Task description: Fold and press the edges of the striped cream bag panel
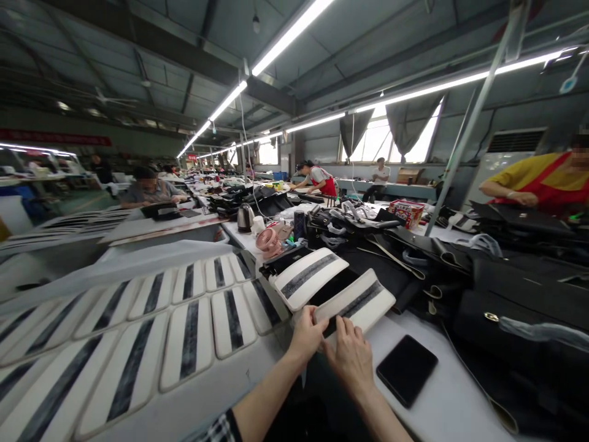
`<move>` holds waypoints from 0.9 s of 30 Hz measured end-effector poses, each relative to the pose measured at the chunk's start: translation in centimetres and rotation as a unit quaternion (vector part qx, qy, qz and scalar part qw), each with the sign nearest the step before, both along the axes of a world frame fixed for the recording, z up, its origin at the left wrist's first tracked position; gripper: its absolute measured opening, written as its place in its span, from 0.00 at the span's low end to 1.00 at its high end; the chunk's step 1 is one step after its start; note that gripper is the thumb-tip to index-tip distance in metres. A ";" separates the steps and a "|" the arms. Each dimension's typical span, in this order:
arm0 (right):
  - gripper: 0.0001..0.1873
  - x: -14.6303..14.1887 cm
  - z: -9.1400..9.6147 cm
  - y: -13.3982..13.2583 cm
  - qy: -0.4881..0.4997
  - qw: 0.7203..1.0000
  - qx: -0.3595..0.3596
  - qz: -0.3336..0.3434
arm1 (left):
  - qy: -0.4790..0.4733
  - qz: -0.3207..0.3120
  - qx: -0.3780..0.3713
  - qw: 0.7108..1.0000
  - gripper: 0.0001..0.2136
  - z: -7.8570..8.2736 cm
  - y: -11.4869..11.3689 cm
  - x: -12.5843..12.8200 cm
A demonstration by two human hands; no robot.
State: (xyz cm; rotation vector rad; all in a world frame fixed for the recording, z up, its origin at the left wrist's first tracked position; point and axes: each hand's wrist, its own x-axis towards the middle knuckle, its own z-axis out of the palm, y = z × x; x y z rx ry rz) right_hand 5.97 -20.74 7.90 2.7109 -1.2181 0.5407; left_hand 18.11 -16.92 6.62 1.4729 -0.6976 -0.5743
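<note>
A white panel with a dark stripe (368,298) is between my hands, its near edge bent up. At its left corner, my left hand (307,334) is closed, thumb and fingers pinching the edge. My right hand (350,353) grips the near edge, fingers curled over it and the thumb side hidden below. Just behind lies a similar white striped panel (309,277) on black material. To the left, several more striped panels (188,337) are laid out in rows on the table. A black phone-like slab (407,369) rests right of my right hand.
Black bags and bag parts (519,307) are heaped on the right. A pink fan (268,241) and a metal kettle (245,218) stand behind the panels. A slanting pole (469,123) rises at the right. Co-workers in red aprons (543,178) work farther off.
</note>
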 end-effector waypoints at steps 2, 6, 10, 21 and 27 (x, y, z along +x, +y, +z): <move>0.31 -0.5 -0.3 -0.1 -0.005 1.000 0.024 0.014 | -0.014 0.003 0.012 1.000 0.08 -0.1 -0.4 0.7; 0.32 -1.1 -0.3 0.3 0.002 0.999 0.023 0.037 | 0.011 -0.011 0.020 1.000 0.12 0.2 -1.5 2.1; 0.26 -0.4 2.0 0.6 -0.017 1.000 -0.024 -0.001 | 0.062 -0.047 -0.006 0.997 0.16 2.1 -2.5 2.3; 0.18 -2.3 7.1 -2.3 -0.006 0.998 -0.013 0.064 | -0.263 0.044 -0.021 0.964 0.30 4.6 0.9 5.8; 0.24 -2.7 2.3 -1.6 0.031 0.997 0.026 0.069 | -0.444 -0.067 0.168 0.877 0.48 2.1 1.4 9.7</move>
